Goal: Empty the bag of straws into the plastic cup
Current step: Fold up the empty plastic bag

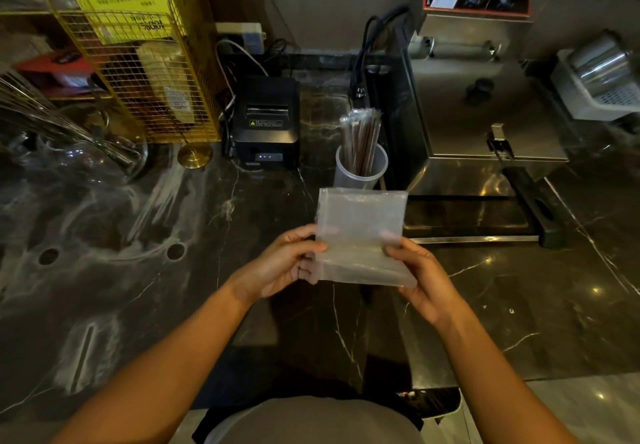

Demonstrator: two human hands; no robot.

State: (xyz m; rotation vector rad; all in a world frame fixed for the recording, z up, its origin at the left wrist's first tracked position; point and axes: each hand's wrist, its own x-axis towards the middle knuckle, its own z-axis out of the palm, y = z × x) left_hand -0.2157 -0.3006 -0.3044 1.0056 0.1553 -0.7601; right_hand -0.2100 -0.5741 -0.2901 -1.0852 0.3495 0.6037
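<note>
Head view looks down on a dark marbled counter (138, 270). Both hands hold a clear plastic bag (360, 232) above it, just in front of the cup. The left hand (287, 263) has its grip closed on the bag's left edge, thumb over the front and fingers curled behind. The right hand (420, 277) pinches the right edge the same way. The bag looks flat and folded, with nothing visible inside. A plastic cup (360, 170) stands upright beyond the bag, with wrapped brown straws (362, 139) standing in it. A black receipt printer (266, 121) sits left of the cup, a steel fryer (485, 104) right.
</note>
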